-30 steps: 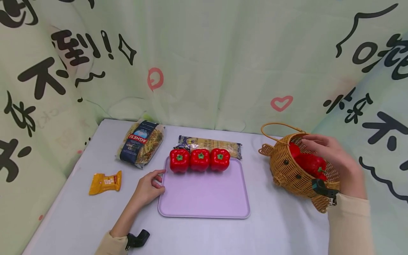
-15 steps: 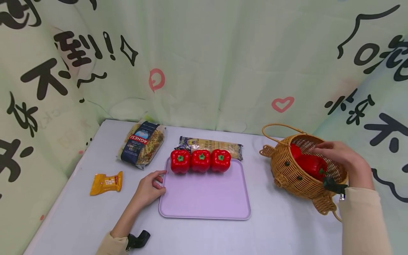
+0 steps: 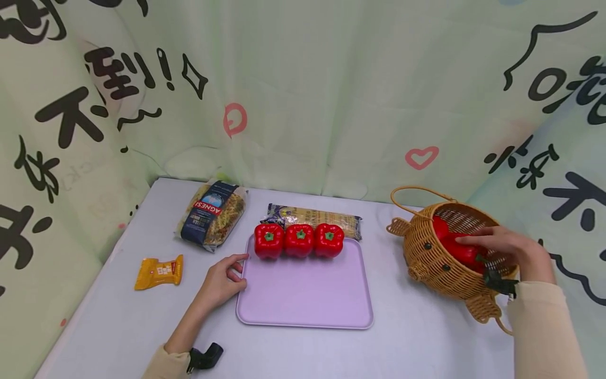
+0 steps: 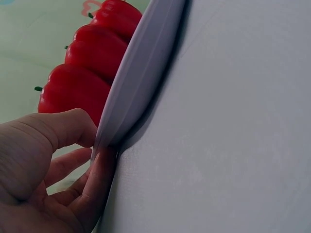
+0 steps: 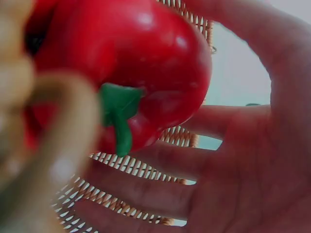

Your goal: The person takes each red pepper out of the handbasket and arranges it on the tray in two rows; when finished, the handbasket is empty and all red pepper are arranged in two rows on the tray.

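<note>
My left hand pinches the left rim of a lilac tray; the left wrist view shows the thumb above the rim and fingers beneath it. Three red bell peppers stand in a row along the tray's far edge. On the right, my right hand reaches into a wicker basket with an animal face and grips a red bell pepper. Its fingers pass behind the pepper, whose green stem faces the right wrist camera. Another red pepper lies beside it in the basket.
At the back left lies an Agnesi pasta bag. A flat noodle packet lies behind the tray. An orange-yellow snack wrapper is left of my left hand. The basket's loop handle stands up at its left. A printed curtain surrounds the table.
My right hand has shifted right, then lowered onto the pepper and closed round it. The basket has turned slightly. My left hand keeps its hold on the tray.
</note>
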The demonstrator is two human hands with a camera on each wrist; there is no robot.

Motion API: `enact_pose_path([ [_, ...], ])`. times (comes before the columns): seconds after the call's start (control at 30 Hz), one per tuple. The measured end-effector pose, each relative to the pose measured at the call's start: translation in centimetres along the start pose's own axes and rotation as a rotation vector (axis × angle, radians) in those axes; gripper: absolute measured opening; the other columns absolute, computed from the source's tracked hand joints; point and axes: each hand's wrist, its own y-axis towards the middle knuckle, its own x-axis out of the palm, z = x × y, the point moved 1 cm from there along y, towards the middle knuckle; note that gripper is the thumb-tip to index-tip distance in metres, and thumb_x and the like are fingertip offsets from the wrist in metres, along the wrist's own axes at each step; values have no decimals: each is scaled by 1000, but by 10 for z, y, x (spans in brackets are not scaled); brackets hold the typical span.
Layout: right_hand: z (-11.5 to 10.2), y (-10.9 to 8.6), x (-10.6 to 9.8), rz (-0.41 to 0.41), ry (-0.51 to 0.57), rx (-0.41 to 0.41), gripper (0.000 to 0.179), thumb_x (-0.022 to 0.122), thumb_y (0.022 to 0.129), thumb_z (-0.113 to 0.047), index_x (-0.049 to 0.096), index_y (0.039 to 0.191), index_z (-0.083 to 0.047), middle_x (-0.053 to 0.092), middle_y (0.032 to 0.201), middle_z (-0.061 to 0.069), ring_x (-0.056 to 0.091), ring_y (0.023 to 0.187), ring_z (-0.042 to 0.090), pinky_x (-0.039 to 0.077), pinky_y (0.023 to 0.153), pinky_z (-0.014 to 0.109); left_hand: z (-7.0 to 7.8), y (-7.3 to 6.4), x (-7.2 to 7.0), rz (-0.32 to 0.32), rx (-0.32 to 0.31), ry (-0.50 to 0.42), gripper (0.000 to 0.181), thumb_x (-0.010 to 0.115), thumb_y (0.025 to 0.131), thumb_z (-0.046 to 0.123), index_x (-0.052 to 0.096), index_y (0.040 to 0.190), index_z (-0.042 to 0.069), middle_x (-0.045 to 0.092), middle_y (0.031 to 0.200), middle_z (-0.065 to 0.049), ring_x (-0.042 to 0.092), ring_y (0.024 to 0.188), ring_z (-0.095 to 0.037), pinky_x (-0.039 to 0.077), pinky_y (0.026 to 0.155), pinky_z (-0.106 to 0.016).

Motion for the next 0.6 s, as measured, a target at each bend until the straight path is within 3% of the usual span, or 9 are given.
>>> enact_pose_path([
  [0.6, 7, 2, 2, -23, 30, 5, 104, 57, 91, -57, 10, 140, 22, 43, 126, 39, 56, 107, 44, 56, 82, 45, -3, 1, 3, 5, 10, 0, 57, 77, 73, -1, 63, 128, 8, 58, 89, -4, 57, 69, -15, 51, 62, -23],
])
